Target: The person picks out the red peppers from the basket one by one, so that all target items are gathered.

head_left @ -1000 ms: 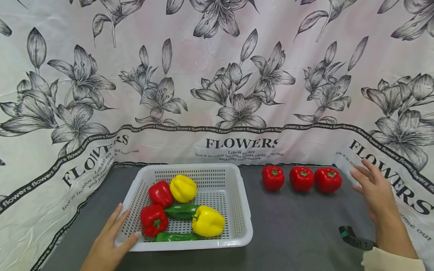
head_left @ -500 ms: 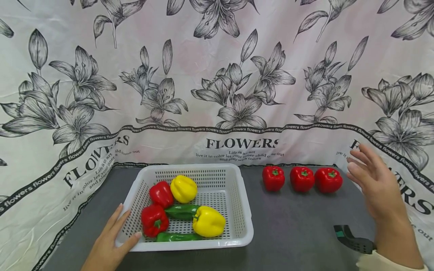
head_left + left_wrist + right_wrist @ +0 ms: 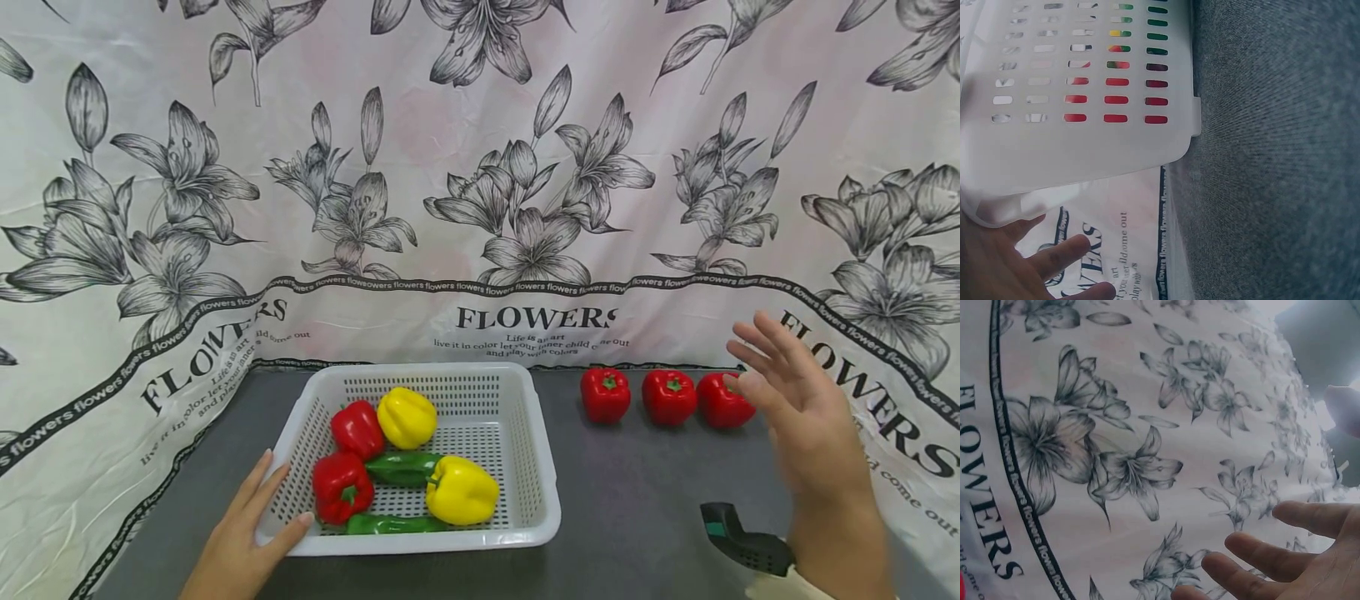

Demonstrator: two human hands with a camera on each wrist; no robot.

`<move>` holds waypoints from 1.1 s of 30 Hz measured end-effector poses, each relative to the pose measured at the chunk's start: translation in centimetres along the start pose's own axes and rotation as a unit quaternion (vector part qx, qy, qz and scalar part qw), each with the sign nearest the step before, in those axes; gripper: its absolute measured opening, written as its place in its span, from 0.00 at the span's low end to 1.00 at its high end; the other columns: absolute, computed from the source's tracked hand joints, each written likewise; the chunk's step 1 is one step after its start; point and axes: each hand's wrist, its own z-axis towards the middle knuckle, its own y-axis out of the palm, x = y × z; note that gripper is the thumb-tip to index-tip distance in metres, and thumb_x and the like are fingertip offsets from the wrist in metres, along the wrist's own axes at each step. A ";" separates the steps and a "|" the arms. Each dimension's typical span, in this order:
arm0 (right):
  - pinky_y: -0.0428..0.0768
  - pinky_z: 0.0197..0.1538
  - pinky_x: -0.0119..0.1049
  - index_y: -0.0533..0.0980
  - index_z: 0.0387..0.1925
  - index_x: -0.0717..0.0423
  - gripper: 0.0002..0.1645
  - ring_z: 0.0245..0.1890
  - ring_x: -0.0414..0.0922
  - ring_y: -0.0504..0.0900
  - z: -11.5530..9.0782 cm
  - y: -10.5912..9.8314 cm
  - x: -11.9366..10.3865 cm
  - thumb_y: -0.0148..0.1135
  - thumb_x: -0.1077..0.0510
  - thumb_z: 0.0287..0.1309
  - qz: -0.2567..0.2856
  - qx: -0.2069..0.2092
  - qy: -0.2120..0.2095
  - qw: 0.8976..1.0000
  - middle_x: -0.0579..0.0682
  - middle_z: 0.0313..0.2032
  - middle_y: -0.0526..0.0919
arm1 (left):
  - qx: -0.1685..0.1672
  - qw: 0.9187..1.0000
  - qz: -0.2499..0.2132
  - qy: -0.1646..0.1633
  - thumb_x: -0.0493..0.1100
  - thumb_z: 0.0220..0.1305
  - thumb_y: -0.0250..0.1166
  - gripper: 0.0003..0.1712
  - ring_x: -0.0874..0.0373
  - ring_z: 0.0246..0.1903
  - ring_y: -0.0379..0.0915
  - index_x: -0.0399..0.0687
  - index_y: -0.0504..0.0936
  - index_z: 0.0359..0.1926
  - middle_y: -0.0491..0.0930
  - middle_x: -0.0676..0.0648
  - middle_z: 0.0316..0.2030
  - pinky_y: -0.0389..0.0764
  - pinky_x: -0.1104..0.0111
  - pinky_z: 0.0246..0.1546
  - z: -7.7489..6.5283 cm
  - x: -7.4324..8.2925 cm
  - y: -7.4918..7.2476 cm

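My left hand (image 3: pixel 238 537) rests at the front left corner of a white perforated basket (image 3: pixel 550 479), its fingers extended along the rim. In the left wrist view these fingers (image 3: pixel 1060 257) spread beside the basket's wall (image 3: pixel 1054 150). Inside the basket lie two red bell peppers (image 3: pixel 342 489), two yellow bell peppers (image 3: pixel 462 490) and two long green vegetables (image 3: pixel 395 525). My right hand (image 3: pixel 806 417) is raised, fingers spread and holding nothing. Its thumb overlaps the rightmost of three red bell peppers (image 3: pixel 722 404) in the head view.
The other two red bell peppers (image 3: pixel 604 395) stand in the same row at the back of the dark grey tabletop (image 3: pixel 622 508). A flower-printed curtain (image 3: pixel 420 208) hangs behind and along both sides. A black wrist strap (image 3: pixel 742 540) juts from my right wrist.
My right hand has moved left from the right side, toward the row of red bell peppers. My left hand and the basket have stayed put.
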 end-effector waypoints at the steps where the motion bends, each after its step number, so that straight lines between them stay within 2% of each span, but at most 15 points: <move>1: 0.71 0.55 0.27 0.53 0.73 0.60 0.38 0.65 0.52 0.60 0.1 0.4 0.0 0.40 0.78 0.63 0.010 -0.009 -0.010 1.000 0.59 0.66 0.60 | 0.000 1.000 0.000 -0.001 0.64 0.62 0.61 0.47 0.32 0.63 0.51 0.41 0.59 0.72 0.45 0.38 0.73 0.59 0.30 0.51 0.0 0.0 0.0; 6: 0.71 0.56 0.30 0.52 0.73 0.64 0.38 0.65 0.53 0.59 0.3 2.2 0.0 0.38 0.80 0.61 0.045 -0.048 -0.046 0.997 0.62 0.67 0.59 | 0.003 1.000 0.003 0.001 0.64 0.62 0.61 0.47 0.32 0.63 0.52 0.41 0.60 0.72 0.45 0.37 0.73 0.60 0.30 0.51 0.1 -0.1 0.0; 13: 0.70 0.58 0.32 0.53 0.73 0.61 0.39 0.65 0.56 0.58 0.5 4.8 -0.6 0.41 0.78 0.60 0.026 -0.053 -0.015 0.998 0.63 0.67 0.59 | 0.003 1.000 0.000 -0.002 0.64 0.62 0.61 0.47 0.32 0.63 0.52 0.41 0.60 0.72 0.45 0.38 0.73 0.60 0.30 0.51 0.0 -0.1 0.0; 22: 0.71 0.59 0.36 0.53 0.73 0.62 0.40 0.65 0.58 0.58 0.8 7.5 -0.2 0.43 0.77 0.59 0.026 -0.073 -0.021 0.997 0.68 0.67 0.57 | 0.015 1.000 -0.002 0.011 0.63 0.62 0.62 0.46 0.32 0.64 0.52 0.42 0.61 0.72 0.46 0.40 0.73 0.60 0.30 0.51 -0.1 -0.1 0.0; 27: 0.69 0.60 0.37 0.54 0.73 0.62 0.40 0.66 0.59 0.58 1.3 9.0 0.4 0.48 0.77 0.58 0.016 -0.110 -0.033 0.993 0.68 0.67 0.58 | 0.027 0.999 -0.003 0.023 0.62 0.61 0.64 0.45 0.32 0.63 0.53 0.42 0.62 0.71 0.47 0.40 0.73 0.61 0.31 0.51 -0.1 0.0 0.0; 33: 0.69 0.61 0.41 0.55 0.73 0.58 0.44 0.66 0.60 0.59 2.1 11.1 1.2 0.54 0.75 0.56 0.002 -0.150 -0.016 0.989 0.64 0.68 0.59 | 0.027 0.999 -0.005 0.018 0.62 0.61 0.64 0.46 0.32 0.64 0.52 0.41 0.63 0.71 0.47 0.39 0.73 0.61 0.31 0.51 -0.2 0.0 0.1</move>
